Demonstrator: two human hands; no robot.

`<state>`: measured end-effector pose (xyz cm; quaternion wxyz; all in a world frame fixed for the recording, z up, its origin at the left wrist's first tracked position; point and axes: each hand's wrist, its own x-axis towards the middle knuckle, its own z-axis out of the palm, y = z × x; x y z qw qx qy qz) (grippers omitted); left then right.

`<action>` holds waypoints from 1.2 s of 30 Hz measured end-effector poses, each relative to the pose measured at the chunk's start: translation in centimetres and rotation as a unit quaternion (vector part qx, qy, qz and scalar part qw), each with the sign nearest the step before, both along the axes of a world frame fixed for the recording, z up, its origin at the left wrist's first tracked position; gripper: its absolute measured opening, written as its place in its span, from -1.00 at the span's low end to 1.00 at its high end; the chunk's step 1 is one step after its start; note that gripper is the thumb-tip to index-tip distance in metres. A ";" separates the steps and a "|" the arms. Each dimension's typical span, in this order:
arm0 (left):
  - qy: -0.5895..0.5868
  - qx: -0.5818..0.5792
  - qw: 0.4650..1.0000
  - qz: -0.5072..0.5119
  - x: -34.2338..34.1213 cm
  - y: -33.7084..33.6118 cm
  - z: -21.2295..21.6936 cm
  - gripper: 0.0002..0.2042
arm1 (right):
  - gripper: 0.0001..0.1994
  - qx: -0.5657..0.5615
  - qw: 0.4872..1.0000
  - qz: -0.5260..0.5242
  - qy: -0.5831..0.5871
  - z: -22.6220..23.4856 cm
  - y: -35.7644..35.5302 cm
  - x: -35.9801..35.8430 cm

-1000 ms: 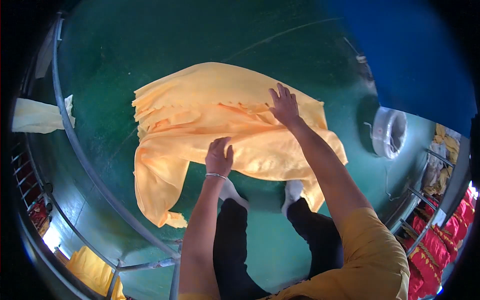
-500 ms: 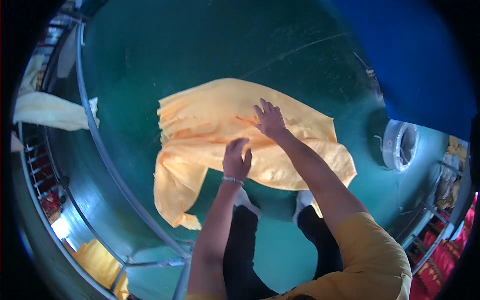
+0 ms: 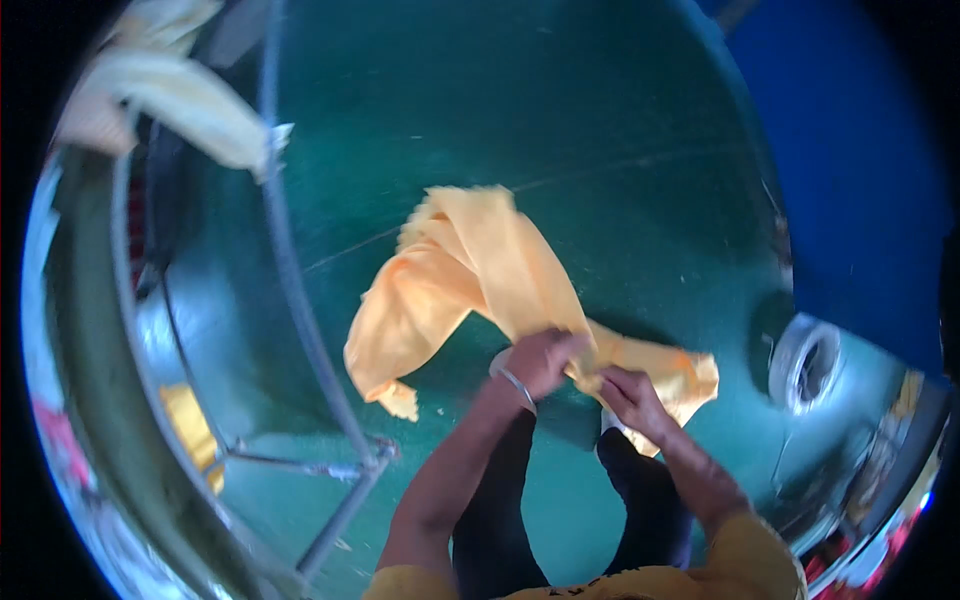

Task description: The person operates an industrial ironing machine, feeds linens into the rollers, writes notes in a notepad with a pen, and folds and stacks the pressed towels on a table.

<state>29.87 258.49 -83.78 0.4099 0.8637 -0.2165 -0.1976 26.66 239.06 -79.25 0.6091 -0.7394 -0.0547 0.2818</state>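
Observation:
A pale orange-yellow cloth [image 3: 425,300] lies bunched and twisted across the green floor in front of my feet. Around its gathered middle my left hand [image 3: 548,358] is closed, slightly smeared by motion. Close beside it on the right, my right hand [image 3: 630,395] also grips the bunched fabric. One part of the cloth trails far and left, with a ragged edge and a small frayed tip at the lower left. Another end spreads out to the right, past my right hand. The fabric inside both fists is hidden.
A metal tube frame [image 3: 310,330] runs along my left, with a pale cloth [image 3: 190,100] over its upper part and a yellow cloth [image 3: 190,425] low behind it. At right lies a white wrapped roll [image 3: 803,365] by a blue sheet [image 3: 860,180]. Green floor [image 3: 620,150] stretches ahead.
Both my hands have closed on the cloth, where they were open over it before. The wide spread cloth is now gathered into a narrow twisted bunch, and my view has shifted.

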 end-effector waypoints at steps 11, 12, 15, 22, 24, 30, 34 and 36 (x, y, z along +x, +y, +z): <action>0.086 -0.195 0.890 0.403 -30.6 0.7 40.0 -0.73 | -0.78 0.022 0.959 0.253 -0.127 18.9 3.7 -16.5; 0.052 -0.232 0.865 0.443 -33.4 0.7 42.9 -0.73 | -0.79 -0.021 0.956 0.253 -0.147 17.9 3.4 -17.8; -0.127 -0.275 0.783 0.543 -42.8 3.7 51.4 -0.81 | -0.79 -0.079 0.937 0.284 -0.189 15.8 1.1 -20.9; -0.233 -0.060 0.719 0.652 -70.8 10.1 54.5 -0.82 | -0.69 -0.348 0.663 0.600 -0.281 9.9 1.3 -31.2; 0.053 -0.026 0.667 0.743 -81.3 9.1 49.9 -0.70 | -0.62 -0.320 0.632 0.643 -0.290 9.0 1.0 -34.6; 0.578 0.005 0.704 0.413 -109.3 -2.6 40.4 -0.39 | -0.74 -0.331 0.722 0.596 -0.115 19.3 17.2 -46.1; 0.591 0.177 0.487 0.619 -118.5 7.0 38.4 -0.62 | -0.80 -0.162 0.541 0.707 -0.426 19.8 38.3 -54.4; 0.452 0.458 0.379 0.665 -130.4 10.1 35.2 -0.89 | -0.81 -0.044 0.574 0.687 -0.443 27.9 52.4 -62.9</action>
